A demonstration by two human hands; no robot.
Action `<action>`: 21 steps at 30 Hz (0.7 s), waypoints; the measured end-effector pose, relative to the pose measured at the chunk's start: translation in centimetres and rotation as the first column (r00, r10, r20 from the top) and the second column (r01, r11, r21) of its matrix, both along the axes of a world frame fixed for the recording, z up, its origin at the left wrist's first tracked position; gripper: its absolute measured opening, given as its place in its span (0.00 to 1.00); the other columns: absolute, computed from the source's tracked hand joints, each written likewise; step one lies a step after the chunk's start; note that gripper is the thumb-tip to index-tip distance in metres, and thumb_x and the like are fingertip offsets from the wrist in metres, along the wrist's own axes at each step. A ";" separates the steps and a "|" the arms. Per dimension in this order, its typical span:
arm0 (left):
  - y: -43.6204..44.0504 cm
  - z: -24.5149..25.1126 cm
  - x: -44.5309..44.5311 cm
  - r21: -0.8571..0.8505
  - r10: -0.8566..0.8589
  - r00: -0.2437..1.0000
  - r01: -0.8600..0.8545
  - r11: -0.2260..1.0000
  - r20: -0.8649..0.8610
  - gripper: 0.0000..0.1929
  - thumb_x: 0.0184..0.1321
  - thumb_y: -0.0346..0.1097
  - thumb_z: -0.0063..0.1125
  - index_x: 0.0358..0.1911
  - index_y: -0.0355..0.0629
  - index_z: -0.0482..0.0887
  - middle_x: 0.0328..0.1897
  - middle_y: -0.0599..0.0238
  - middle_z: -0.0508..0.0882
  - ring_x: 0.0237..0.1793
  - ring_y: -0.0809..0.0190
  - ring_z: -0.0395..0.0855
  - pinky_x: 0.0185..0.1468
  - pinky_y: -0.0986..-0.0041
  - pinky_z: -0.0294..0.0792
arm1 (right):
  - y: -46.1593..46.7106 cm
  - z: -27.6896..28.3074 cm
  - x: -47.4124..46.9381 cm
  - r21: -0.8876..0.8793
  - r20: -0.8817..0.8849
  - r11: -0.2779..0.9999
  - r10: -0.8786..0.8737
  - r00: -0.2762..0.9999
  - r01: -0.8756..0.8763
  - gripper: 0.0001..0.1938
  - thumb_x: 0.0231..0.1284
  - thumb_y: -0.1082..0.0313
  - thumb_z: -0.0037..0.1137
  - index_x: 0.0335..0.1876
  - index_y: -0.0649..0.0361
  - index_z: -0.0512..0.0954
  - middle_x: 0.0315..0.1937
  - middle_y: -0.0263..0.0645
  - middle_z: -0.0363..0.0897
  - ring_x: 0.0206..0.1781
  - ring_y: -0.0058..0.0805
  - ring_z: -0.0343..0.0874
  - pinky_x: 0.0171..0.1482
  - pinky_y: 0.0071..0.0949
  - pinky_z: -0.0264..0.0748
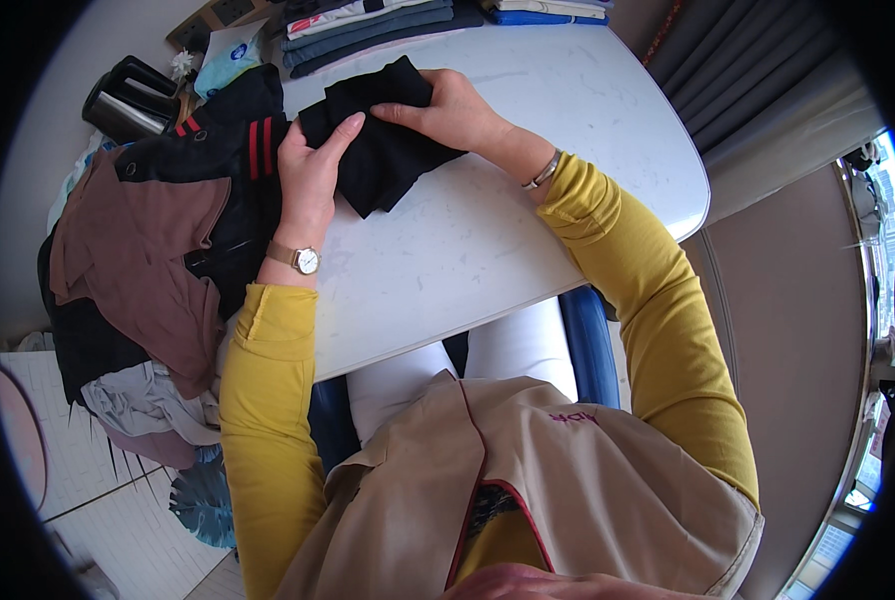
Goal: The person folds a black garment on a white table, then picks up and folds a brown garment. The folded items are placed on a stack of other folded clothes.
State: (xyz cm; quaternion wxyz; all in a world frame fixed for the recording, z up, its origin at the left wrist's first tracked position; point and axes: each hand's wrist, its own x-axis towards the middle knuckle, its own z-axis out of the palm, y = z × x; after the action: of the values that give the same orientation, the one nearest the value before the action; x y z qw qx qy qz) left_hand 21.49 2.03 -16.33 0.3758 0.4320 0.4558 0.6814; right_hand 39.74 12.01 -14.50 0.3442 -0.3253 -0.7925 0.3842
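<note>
A black cloth garment [387, 142], folded into a small bundle, is held between my two hands just above the white table [447, 277]. My left hand [309, 165] pinches its left edge, thumb on top and fingers hidden beneath. On the upper right side my right hand [455, 112] grips it, the thumb lying across the cloth. The garment's lower corner hangs free over the tabletop. What kind of garment it is, I cannot tell. Close to my left wrist lies a heap of loose clothes, with a brown garment [140, 240] over a black one with red stripes [260, 150].
Folded clothes [372, 34] are stacked at the table's far edge, beside a second folded stack [549, 11]. An electric kettle [129, 97] and a pack of wipes [230, 64] stand behind the heap. Grey curtains [747, 82] hang at the right. I sit on a blue chair [590, 345].
</note>
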 end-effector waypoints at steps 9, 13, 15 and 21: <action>0.0 0.0 0.0 -0.020 0.005 1.000 -0.005 1.000 -0.001 0.17 0.62 0.31 0.73 0.52 0.36 0.85 0.49 0.66 0.88 0.47 0.71 0.84 0.54 0.78 0.75 | 0.0 0.1 0.0 0.007 0.051 1.000 0.002 0.999 -0.002 0.28 0.57 0.46 0.73 0.49 0.69 0.85 0.37 0.53 0.88 0.39 0.45 0.88 0.46 0.33 0.83; 0.0 0.0 0.1 -0.016 0.008 1.000 -0.008 1.000 -0.003 0.16 0.62 0.31 0.73 0.52 0.36 0.86 0.49 0.66 0.88 0.46 0.71 0.84 0.54 0.79 0.75 | -0.1 0.3 0.2 0.010 0.078 1.000 0.020 0.997 -0.021 0.27 0.59 0.49 0.72 0.52 0.69 0.84 0.39 0.49 0.89 0.39 0.39 0.89 0.46 0.30 0.84; 0.0 0.1 0.1 -0.009 0.008 1.000 -0.008 1.000 -0.004 0.16 0.62 0.30 0.73 0.52 0.35 0.86 0.49 0.67 0.88 0.46 0.71 0.84 0.54 0.79 0.75 | -0.1 0.4 0.2 0.030 0.102 0.999 0.021 0.995 -0.024 0.27 0.60 0.50 0.72 0.54 0.69 0.84 0.40 0.47 0.89 0.38 0.35 0.89 0.46 0.28 0.85; 0.0 0.1 0.1 -0.012 -0.004 1.000 0.005 1.000 0.019 0.16 0.62 0.29 0.72 0.53 0.35 0.85 0.50 0.66 0.88 0.47 0.71 0.84 0.54 0.78 0.75 | -0.1 0.4 0.1 0.042 0.106 0.999 0.018 0.994 -0.023 0.27 0.61 0.50 0.71 0.54 0.69 0.83 0.40 0.48 0.89 0.38 0.36 0.89 0.46 0.28 0.85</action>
State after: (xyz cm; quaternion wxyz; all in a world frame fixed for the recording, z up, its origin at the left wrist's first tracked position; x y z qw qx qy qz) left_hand 21.57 2.05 -16.23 0.3842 0.4242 0.4553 0.6820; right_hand 39.87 11.93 -14.14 0.3046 -0.3295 -0.8212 0.3526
